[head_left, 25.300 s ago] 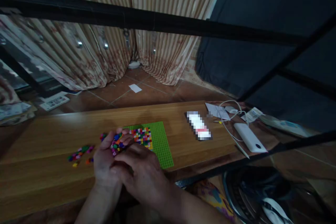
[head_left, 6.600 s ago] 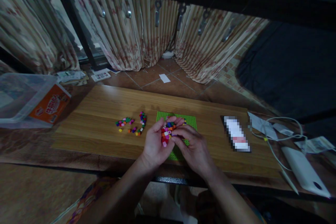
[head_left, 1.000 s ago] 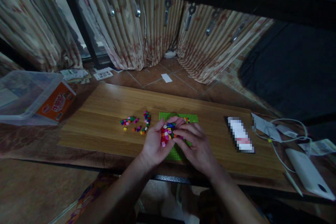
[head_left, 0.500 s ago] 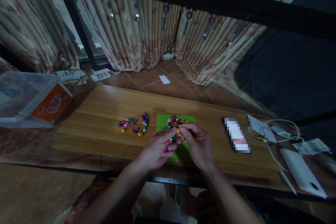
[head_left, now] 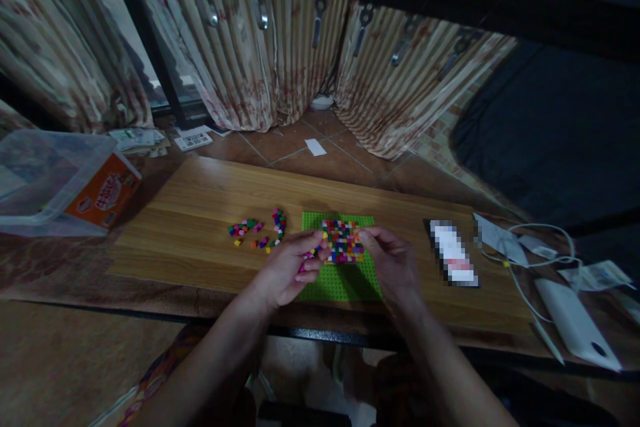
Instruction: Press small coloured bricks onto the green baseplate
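A green studded baseplate [head_left: 345, 288] lies on the wooden board, its upper part covered by a mosaic of small multicoloured bricks [head_left: 343, 241]. My left hand [head_left: 293, 263] is curled at the plate's left side around several small toy bricks [head_left: 311, 255], pink and blue ones showing. A yellow brick [head_left: 325, 235] shows at its fingertips. My right hand [head_left: 393, 260] is closed in a pinch at the mosaic's upper right edge. Whatever lies between its fingertips is too small to make out. Loose bricks [head_left: 245, 228] are scattered left of the plate, some in a curved row.
The wooden board [head_left: 200, 200] spans the table. A phone with a blurred screen [head_left: 453, 253] lies at the right, near a white cable [head_left: 573, 247] and a white power bank [head_left: 575, 323]. A clear plastic bin [head_left: 55, 177] stands at the far left.
My hands have moved apart: the left to the left with its bricks, the right slightly to the right. More of the brick mosaic shows between them. The view has shifted slightly.
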A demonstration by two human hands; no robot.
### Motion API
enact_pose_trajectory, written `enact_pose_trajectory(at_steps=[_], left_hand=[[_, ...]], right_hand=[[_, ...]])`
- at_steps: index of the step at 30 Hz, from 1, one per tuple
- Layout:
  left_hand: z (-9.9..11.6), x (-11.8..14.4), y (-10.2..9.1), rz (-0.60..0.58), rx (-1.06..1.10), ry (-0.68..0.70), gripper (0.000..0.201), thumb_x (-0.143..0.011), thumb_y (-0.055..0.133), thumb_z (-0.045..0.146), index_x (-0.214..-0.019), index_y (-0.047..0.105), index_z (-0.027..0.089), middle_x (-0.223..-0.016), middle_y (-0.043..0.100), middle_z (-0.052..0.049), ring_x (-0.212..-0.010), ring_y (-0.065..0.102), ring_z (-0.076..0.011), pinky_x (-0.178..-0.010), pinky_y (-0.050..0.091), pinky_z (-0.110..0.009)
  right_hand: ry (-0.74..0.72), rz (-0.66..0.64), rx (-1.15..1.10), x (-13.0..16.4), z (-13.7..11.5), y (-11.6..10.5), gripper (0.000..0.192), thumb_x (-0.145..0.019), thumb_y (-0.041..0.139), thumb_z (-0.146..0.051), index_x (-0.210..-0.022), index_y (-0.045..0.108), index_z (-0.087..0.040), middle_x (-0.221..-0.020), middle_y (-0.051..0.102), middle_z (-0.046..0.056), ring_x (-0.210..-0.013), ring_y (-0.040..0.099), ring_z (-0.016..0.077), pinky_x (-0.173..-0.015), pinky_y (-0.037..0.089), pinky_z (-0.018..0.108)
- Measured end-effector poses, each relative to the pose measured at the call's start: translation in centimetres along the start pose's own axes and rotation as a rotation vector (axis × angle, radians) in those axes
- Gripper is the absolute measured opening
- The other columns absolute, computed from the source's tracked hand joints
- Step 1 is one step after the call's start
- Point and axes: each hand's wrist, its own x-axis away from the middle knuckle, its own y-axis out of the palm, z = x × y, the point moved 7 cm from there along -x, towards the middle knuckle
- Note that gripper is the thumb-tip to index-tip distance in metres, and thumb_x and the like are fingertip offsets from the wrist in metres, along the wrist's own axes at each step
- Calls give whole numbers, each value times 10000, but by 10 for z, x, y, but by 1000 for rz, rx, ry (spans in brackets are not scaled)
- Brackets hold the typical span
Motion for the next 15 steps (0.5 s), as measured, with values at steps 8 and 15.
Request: enact_pose_trajectory(at_steps=[8,15], left_hand=[[13,3,-14,53,28,36,123,-858,528,181,-776,567,98,-667,469,4,-400,282,5,-308,162,-89],[12,2,-12,46,32,24,123,-865,523,180,-782,564,100,-664,472,1,-402,280,4,-309,158,-89]], right_hand=[[-341,-53,537,7,9,0,127,-839,655,-367,-833,759,-294,-1078,623,44,-1059,543,240,-939,417,430],[-333,-54,574,6,14,-6,120,-838,653,-366,-807,741,-291,-1128,604,48,-1099,531,254,-962,408,457]])
